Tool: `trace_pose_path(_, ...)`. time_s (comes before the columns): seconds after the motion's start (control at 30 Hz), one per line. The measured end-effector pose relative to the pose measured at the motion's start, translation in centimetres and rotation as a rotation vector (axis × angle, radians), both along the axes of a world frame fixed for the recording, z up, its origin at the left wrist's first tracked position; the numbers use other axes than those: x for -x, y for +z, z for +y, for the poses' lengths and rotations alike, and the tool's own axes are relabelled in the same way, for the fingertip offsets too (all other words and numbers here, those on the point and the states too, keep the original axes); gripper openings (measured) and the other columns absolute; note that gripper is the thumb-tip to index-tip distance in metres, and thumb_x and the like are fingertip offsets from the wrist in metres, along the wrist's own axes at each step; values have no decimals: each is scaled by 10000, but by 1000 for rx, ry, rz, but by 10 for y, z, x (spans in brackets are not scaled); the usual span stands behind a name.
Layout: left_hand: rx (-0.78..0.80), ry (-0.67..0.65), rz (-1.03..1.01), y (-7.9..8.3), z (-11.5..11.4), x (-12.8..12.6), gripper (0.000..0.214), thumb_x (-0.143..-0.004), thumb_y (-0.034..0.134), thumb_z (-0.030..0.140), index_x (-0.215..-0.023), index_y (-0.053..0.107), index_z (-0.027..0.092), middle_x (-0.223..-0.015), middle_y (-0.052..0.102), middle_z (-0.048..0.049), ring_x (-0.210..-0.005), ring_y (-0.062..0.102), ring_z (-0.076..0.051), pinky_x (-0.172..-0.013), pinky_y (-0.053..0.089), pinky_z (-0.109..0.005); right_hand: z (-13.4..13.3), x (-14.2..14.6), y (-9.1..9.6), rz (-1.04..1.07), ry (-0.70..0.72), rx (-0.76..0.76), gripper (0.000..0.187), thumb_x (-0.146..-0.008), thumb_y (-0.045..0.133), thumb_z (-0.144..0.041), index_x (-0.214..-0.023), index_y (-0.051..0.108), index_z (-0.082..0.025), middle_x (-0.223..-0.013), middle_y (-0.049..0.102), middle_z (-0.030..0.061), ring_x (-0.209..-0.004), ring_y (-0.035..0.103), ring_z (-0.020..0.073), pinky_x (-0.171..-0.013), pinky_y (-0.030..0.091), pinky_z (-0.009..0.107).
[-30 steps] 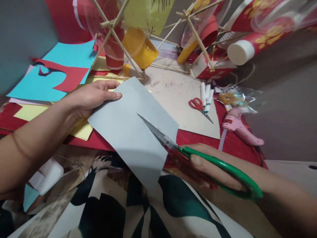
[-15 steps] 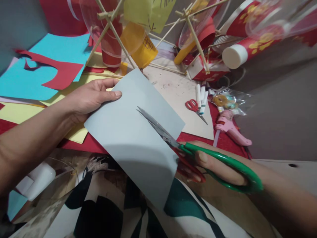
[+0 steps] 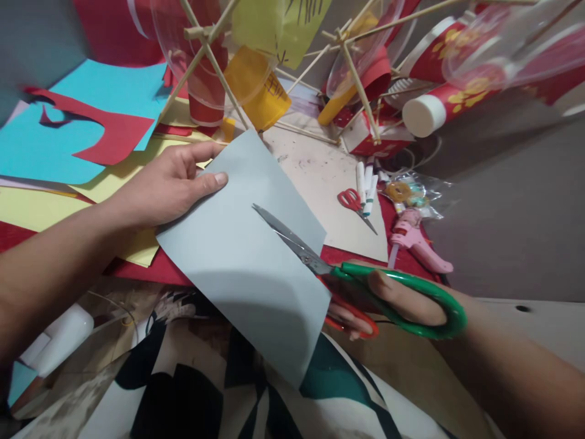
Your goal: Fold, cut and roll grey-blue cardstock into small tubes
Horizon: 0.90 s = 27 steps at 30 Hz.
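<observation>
In the head view, the step in hand looks to be a cut into the grey-blue sheet [image 3: 228,250], which hangs slanted at the centre, over the near edge of the worktop [image 3: 171,271] and the person's lap. The left hand [image 3: 176,183] pinches it at its 10 o'clock edge, thumb on the upper face, fingers mostly behind. The right hand [image 3: 402,302] is curled through the loops of the large scissors [image 3: 340,274], thumb in the green one, fingertips at the red. The blades come in from the sheet's 4 o'clock side and look nearly together; how deep the slit runs cannot be told. The next move probably calls for a steady, taut sheet and blades parted enough to bite further. The sheet's long axis runs roughly from 10 to 4 o'clock; the scissors lie almost along it, tips towards 10, handles towards 4. Between 2 and 3 o'clock from the sheet, small scissors [image 3: 359,212] lie on a pale board [image 3: 301,155].
</observation>
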State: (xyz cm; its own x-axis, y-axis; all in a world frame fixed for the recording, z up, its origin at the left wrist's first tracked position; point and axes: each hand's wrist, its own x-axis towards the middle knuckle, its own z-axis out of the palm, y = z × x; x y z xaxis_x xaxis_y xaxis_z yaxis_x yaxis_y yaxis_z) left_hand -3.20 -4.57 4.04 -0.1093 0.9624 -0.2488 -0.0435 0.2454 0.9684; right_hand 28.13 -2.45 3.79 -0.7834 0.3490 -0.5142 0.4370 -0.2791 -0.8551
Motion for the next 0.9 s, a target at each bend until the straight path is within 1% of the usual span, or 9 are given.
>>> trace_pose_path(0.07, -16, -21, 22, -2, 0, 1, 363, -812, 770, 228, -1172, 734, 195, -735, 723, 4, -658, 747, -220, -535, 550, -228, 3, 1, 3, 9, 194, 19, 723, -864, 333, -880, -606, 477, -220, -579, 478, 10, -599, 502, 151, -622, 421, 297)
trace_pose_path(0.1, -29, -39, 32, -3, 0, 1, 368, -803, 778, 241, -1165, 735, 194, -736, 726, 6, -664, 747, -220, -537, 555, -230, 5, 1, 4, 3, 236, 0, 720, -888, 295, -864, -623, 471, -219, -600, 478, 8, -607, 491, 145, -622, 405, 289)
trace_pose_path(0.2, -84, -117, 46, -4, 0, 3, 404, -783, 794, 284, -1175, 729, 211, -775, 748, 6, -692, 753, -223, -543, 571, -237, 6, 1, 1, 32, 205, -77, 688, -932, 301, -817, -678, 485, -204, -603, 484, 4, -568, 464, 129, -580, 375, 270)
trace_pose_path(0.3, -101, -173, 47, -4, -1, 5, 477, -765, 820, 323, -1224, 706, 253, -841, 770, 13, -759, 766, -226, -588, 598, -243, 3, 0, -10, 202, 204, -50, 651, -959, 335, -773, -711, 484, -190, -585, 478, 14, -566, 492, 146, -567, 405, 282)
trace_pose_path(0.37, -93, -187, 51, -4, -2, 6, 514, -764, 829, 354, -1251, 689, 267, -873, 779, 13, -803, 771, -230, -624, 613, -249, 1, -2, -16, 244, 166, -39, 630, -963, 359, -756, -726, 481, -185, -584, 470, 11, -560, 493, 148, -574, 429, 295)
trace_pose_path(0.47, -87, -207, 49, -5, -2, 7, 557, -772, 824, 394, -1290, 666, 266, -925, 790, -4, -846, 774, -244, -655, 628, -270, -2, -3, -17, 195, 128, -86, 611, -956, 404, -750, -740, 480, -183, -587, 481, 7, -543, 484, 138, -553, 411, 286)
trace_pose_path(0.57, -88, -223, 47, -4, -2, 7, 591, -775, 817, 403, -1324, 646, 266, -966, 794, -15, -875, 774, -255, -671, 634, -287, -1, -3, -12, 164, 136, -123, 599, -950, 438, -743, -737, 471, -184, -581, 482, -1, -525, 464, 120, -507, 347, 257)
trace_pose_path(0.73, -105, -236, 32, -2, -4, 7, 606, -779, 811, 355, -1349, 628, 270, -1010, 791, -12, -908, 768, -268, -715, 641, -316, 0, 0, -6, 169, 160, -149, 594, -959, 441, -727, -732, 473, -178, -564, 450, -20, -494, 406, 93, -483, 294, 239)
trace_pose_path(0.9, -117, -251, -4, -3, -4, 8, 630, -771, 805, 303, -1368, 606, 280, -1050, 786, -6, -901, 767, -270, -707, 639, -321, -6, 0, -8, 130, 48, -127, 616, -890, 515, -780, -760, 489, -178, -563, 441, -34, -482, 374, 88, -458, 243, 234)
